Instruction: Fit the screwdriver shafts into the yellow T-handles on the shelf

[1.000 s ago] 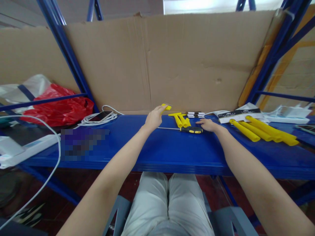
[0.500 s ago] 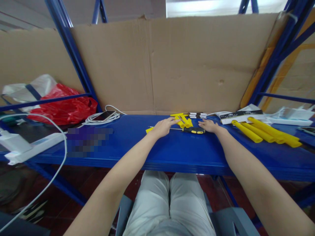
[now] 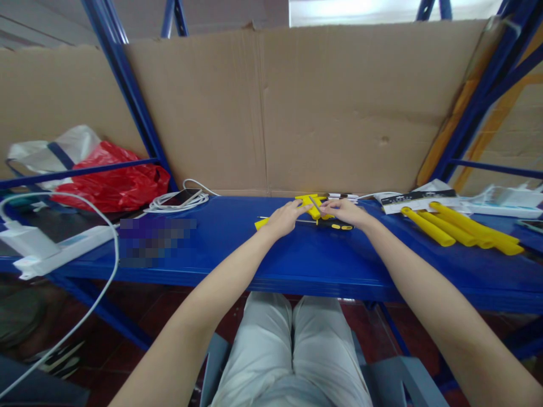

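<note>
Yellow pieces (image 3: 314, 212) seen near the back of the blue table (image 3: 322, 260)

The yellow pieces are set in front of the cardboard wall (image 3: 339, 113). They are reached for by the left hand (image 3: 282, 220) on one side and by the right hand (image 3: 350, 212) on the other. A thin grey piece (image 3: 315, 203) is seen between the two hands. Whether anything is gripped by either hand cannot be told, as the fingers are too small to see well. A screwdriver (image 3: 338, 225) is laid just in front, partly hidden by the left hand. A small yellow block (image 3: 260, 224) is seen near the left hand. Yellow tubes (image 3: 428, 228) are piled far to the right.
</note>
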`<action>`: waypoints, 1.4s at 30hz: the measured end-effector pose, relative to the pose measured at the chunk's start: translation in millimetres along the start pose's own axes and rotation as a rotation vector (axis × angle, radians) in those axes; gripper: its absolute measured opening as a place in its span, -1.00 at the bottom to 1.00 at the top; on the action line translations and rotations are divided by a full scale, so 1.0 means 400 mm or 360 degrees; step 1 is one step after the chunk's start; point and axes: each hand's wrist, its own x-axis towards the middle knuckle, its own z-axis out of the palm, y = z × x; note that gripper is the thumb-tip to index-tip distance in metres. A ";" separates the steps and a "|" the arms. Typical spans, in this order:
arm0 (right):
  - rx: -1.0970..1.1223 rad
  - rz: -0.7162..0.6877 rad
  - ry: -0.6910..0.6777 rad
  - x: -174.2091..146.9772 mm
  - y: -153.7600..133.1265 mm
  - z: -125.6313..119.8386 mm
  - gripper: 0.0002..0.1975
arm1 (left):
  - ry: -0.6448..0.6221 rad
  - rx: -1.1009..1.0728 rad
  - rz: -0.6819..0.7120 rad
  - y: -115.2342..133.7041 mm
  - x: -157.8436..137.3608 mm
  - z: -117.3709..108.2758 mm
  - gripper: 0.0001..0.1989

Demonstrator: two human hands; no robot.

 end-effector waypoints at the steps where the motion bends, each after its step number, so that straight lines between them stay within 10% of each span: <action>1: 0.0081 0.0007 -0.0015 -0.004 -0.010 0.008 -0.78 | 0.0003 0.0013 -0.0005 -0.002 0.000 0.000 -0.29; 10: 0.0706 0.0267 0.0223 0.011 -0.015 0.041 -0.82 | -0.0037 0.0270 -0.0080 -0.009 0.001 -0.006 -0.31; 17: 0.0122 0.0519 0.0782 0.014 0.089 -0.059 -0.82 | -0.0021 0.0253 -0.0127 -0.040 0.001 -0.013 -0.32; 25: -0.0380 0.1088 0.0760 -0.022 0.202 -0.134 -0.81 | -0.0017 0.0170 -0.0129 -0.056 -0.002 -0.016 -0.33; 42: -0.0630 0.1340 0.0410 -0.028 0.212 -0.128 -0.53 | -0.0054 0.0106 -0.0136 -0.057 -0.003 -0.022 -0.35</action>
